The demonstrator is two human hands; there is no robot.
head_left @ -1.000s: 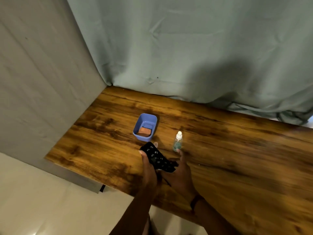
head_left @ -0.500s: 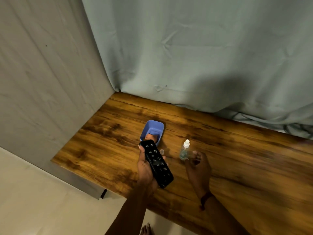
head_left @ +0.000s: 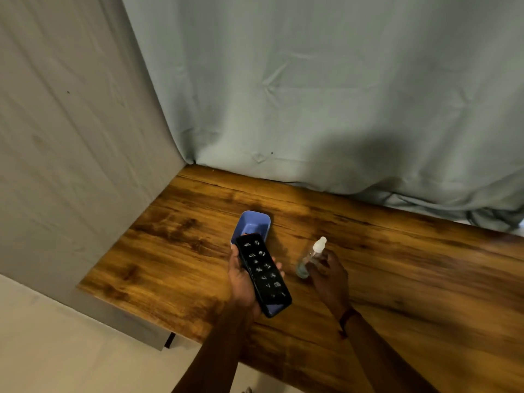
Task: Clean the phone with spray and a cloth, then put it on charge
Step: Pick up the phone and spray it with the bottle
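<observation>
**Phone [head_left: 263, 275] in L hand [head_left: 243, 279], R hand [head_left: 329, 276] on bottle [head_left: 312, 256]**

L hand cups the phone from below, fingers curled round its edges. Screen faces up w/ pale smudges, held over the bench [head_left: 397, 265] just in front of the blue tray [head_left: 253, 222]. R hand grips the bottle low down, fingers wrapped round it. The bottle is tilted, white cap up and toward the curtain [head_left: 340, 109].

The phone [head_left: 263, 275] hides the near end of the blue tray [head_left: 253, 222], its floor, and the left hand's [head_left: 241, 282] palm. Pale marks on its screen are too small to read. The right hand [head_left: 329, 276] and spray bottle [head_left: 313, 255] are blurred. The table [head_left: 425, 279] is cut off at the right.
</observation>
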